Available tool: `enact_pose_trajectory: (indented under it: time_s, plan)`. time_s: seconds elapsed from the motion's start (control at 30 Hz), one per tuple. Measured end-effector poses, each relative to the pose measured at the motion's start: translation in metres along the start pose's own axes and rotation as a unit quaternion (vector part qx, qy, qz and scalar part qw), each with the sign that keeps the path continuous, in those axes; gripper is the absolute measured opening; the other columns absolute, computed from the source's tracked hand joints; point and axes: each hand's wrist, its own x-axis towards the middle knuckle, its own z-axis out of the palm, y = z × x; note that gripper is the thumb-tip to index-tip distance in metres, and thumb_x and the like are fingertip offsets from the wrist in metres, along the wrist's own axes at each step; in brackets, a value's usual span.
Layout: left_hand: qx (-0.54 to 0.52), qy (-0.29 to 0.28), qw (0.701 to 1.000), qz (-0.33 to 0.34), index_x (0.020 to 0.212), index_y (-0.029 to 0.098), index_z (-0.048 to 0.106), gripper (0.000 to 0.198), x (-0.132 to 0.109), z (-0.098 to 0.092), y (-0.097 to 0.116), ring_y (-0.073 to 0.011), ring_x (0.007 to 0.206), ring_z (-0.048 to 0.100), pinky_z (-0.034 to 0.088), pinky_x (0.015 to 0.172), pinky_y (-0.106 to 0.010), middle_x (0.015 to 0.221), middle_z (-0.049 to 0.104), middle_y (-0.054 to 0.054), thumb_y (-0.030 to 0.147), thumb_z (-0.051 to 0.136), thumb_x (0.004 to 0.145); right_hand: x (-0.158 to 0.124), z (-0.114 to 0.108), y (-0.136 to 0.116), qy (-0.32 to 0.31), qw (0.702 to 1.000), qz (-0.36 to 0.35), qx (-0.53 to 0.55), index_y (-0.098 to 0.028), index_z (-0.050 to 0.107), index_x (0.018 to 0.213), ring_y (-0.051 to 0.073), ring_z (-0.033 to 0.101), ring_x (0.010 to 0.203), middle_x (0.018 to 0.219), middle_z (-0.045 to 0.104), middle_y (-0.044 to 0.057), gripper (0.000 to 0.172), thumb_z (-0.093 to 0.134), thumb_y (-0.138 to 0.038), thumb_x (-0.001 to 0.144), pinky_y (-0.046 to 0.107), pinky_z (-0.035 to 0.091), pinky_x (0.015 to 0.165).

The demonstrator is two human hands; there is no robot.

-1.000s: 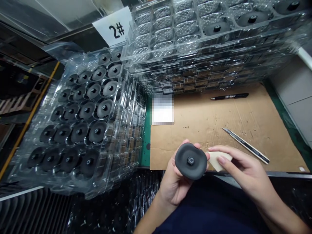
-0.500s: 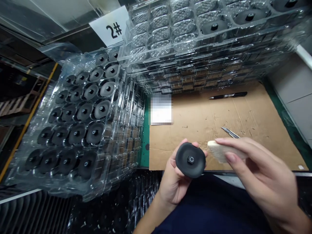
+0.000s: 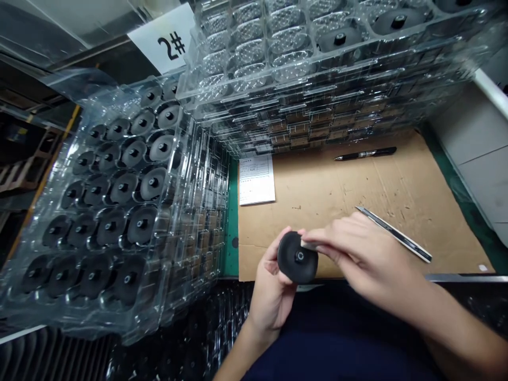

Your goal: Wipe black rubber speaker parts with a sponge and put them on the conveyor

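A black round disc (image 3: pixel 292 269) with a small raised hub at its centre is held up over the near edge of the cardboard. My left hand (image 3: pixel 270 283) grips it from the left and beneath, thumb and fingers round its rim. Pinched in my right hand (image 3: pixel 367 251) is a cream-coloured pad (image 3: pixel 310 244), mostly hidden by the fingers. Its tip touches the disc's upper right face, beside the hub. On the cardboard behind my right hand lies a slim utility knife (image 3: pixel 408 242).
Stacked clear plastic trays (image 3: pixel 169 233) at left hold rows of similar black discs. Another tray stack (image 3: pixel 325 71) spans the back, some pockets filled. A pen (image 3: pixel 365 154) and a printed paper (image 3: pixel 256 191) rest on the cardboard sheet (image 3: pixel 309 185). A "2#" sign (image 3: pixel 156 32) stands behind.
My right hand has moved left, bringing the pad from beside the disc onto its face. More of the knife shows. The whole view has shifted slightly.
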Motion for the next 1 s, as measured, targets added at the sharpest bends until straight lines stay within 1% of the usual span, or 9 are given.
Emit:
enact_pose_trajectory:
  time_s: [0.17,0.27,0.33,0.4,0.47,0.57,0.67,0.87,1.0]
  plan:
    - [0.001,-0.017,1.000,-0.011,0.110,0.026,0.062,0.050,0.006,-0.001,-0.001,-0.0173,0.106,0.059,0.047,0.089,-0.024,0.114,0.066,-0.001,0.007,0.071,0.065,0.005,0.000,0.001,0.030,0.998,-0.028,0.053,-0.025,0.061,0.111,0.014,0.059,0.079,0.093,0.069,0.001,0.033,0.048,-0.009,0.085,0.030,0.040,0.072]
    - [-0.016,-0.018,1.000,-0.018,0.112,0.027,0.060,0.048,0.007,-0.003,0.000,-0.0176,0.107,0.059,0.047,0.088,-0.024,0.117,0.064,-0.002,0.008,0.068,0.069,0.000,0.002,0.023,0.017,0.987,0.094,0.130,-0.024,0.066,0.099,0.015,0.061,0.080,0.089,0.069,0.001,0.020,0.051,-0.021,0.087,0.029,0.044,0.072]
    - [-0.044,-0.035,0.998,-0.027,0.112,0.028,0.060,0.043,0.007,-0.004,0.002,-0.0204,0.105,0.061,0.048,0.090,-0.030,0.119,0.064,-0.001,0.010,0.065,0.073,-0.011,0.007,0.045,0.049,0.965,0.192,0.170,-0.023,0.067,0.097,0.017,0.063,0.086,0.095,0.069,0.002,0.020,0.052,-0.031,0.087,0.029,0.049,0.074]
    - [-0.067,-0.061,0.995,-0.033,0.112,0.029,0.060,0.040,0.007,-0.005,0.003,-0.0233,0.104,0.062,0.047,0.093,-0.034,0.119,0.063,-0.001,0.012,0.063,0.076,-0.027,0.018,0.066,0.074,0.950,0.257,0.158,-0.023,0.066,0.099,0.020,0.064,0.093,0.102,0.069,0.004,0.024,0.050,-0.037,0.086,0.031,0.051,0.075]
    - [-0.077,-0.082,0.993,-0.034,0.112,0.029,0.061,0.039,0.008,-0.005,0.003,-0.0247,0.106,0.061,0.046,0.094,-0.034,0.119,0.064,0.000,0.014,0.063,0.076,-0.043,0.032,0.080,0.045,0.949,0.287,0.123,-0.024,0.067,0.099,0.022,0.064,0.094,0.103,0.069,0.004,0.025,0.050,-0.037,0.086,0.035,0.053,0.077]
    - [-0.080,-0.098,0.991,-0.034,0.114,0.028,0.060,0.038,0.008,-0.003,0.001,-0.0256,0.110,0.059,0.045,0.096,-0.034,0.119,0.064,-0.001,0.018,0.063,0.078,-0.058,0.050,0.085,0.005,0.954,0.280,0.108,-0.028,0.069,0.096,0.024,0.065,0.091,0.099,0.070,0.003,0.022,0.053,-0.037,0.084,0.036,0.054,0.075]
    - [-0.076,-0.100,0.991,-0.037,0.113,0.029,0.060,0.039,0.007,-0.001,0.000,-0.0252,0.110,0.059,0.046,0.095,-0.033,0.120,0.063,-0.001,0.017,0.064,0.077,-0.056,0.050,0.082,0.022,0.955,0.278,0.101,-0.030,0.067,0.100,0.023,0.065,0.093,0.103,0.069,0.001,0.023,0.052,-0.038,0.084,0.035,0.054,0.072]
    - [-0.065,-0.092,0.993,-0.040,0.110,0.030,0.062,0.042,0.002,0.004,0.001,-0.0249,0.106,0.062,0.050,0.089,-0.031,0.116,0.065,0.000,0.012,0.068,0.073,-0.030,0.012,0.051,0.108,0.960,0.244,0.089,-0.028,0.064,0.107,0.019,0.061,0.098,0.109,0.066,0.001,0.024,0.052,-0.033,0.087,0.030,0.051,0.075]
    - [-0.059,-0.089,0.994,-0.022,0.112,0.029,0.061,0.047,-0.001,0.006,-0.005,-0.0222,0.105,0.062,0.050,0.089,-0.031,0.116,0.065,0.000,0.006,0.067,0.071,-0.018,-0.002,0.012,0.150,0.982,0.108,0.041,-0.027,0.060,0.112,0.015,0.060,0.093,0.108,0.065,0.000,0.028,0.054,-0.019,0.086,0.027,0.047,0.078]
